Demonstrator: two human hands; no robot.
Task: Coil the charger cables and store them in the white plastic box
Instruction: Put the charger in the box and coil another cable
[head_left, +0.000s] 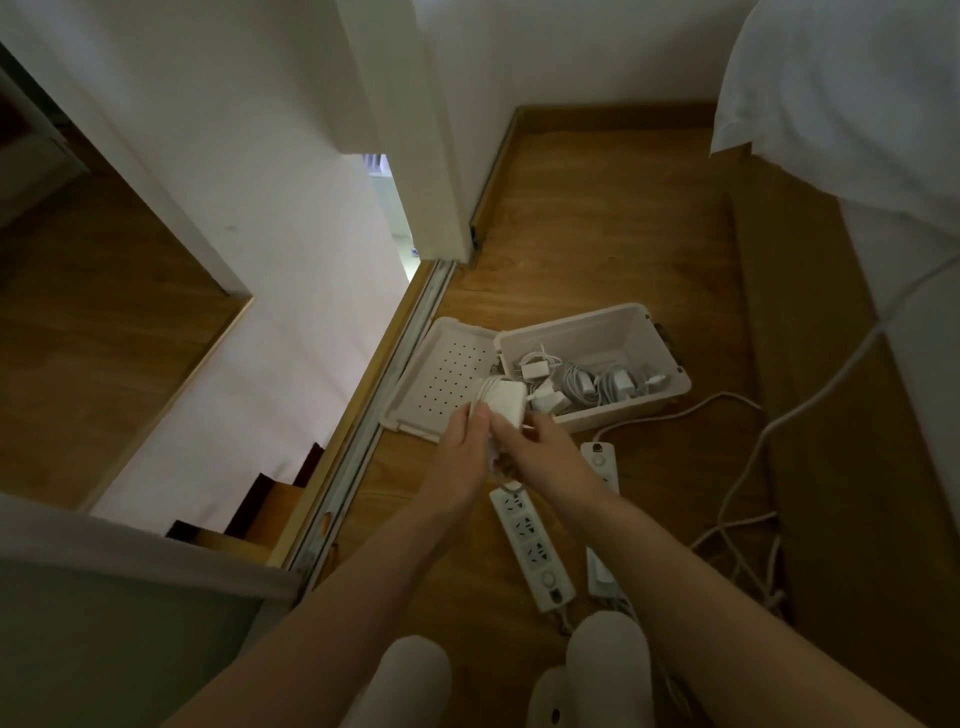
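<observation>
Power strip (532, 551) lying on wooden floor (597, 234), second strip (601, 460) lying beside; white bedding (857, 93) hanging at right.

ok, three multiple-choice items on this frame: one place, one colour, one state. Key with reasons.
1. Where does the power strip lie?
A) on a desk
B) on the wooden floor
C) on a shelf

2. What colour is the charger that both hands hold?
A) black
B) white
C) blue

3. What state is the white plastic box in?
A) lid shut
B) open and empty
C) open, with chargers inside

Key:
1 B: the strip lies flat on the floorboards, on the person's side of the box.
2 B: the brick gripped by the left hand and right hand is white.
3 C: the lid is flipped out to the box's left, and several coiled chargers lie inside.
</observation>
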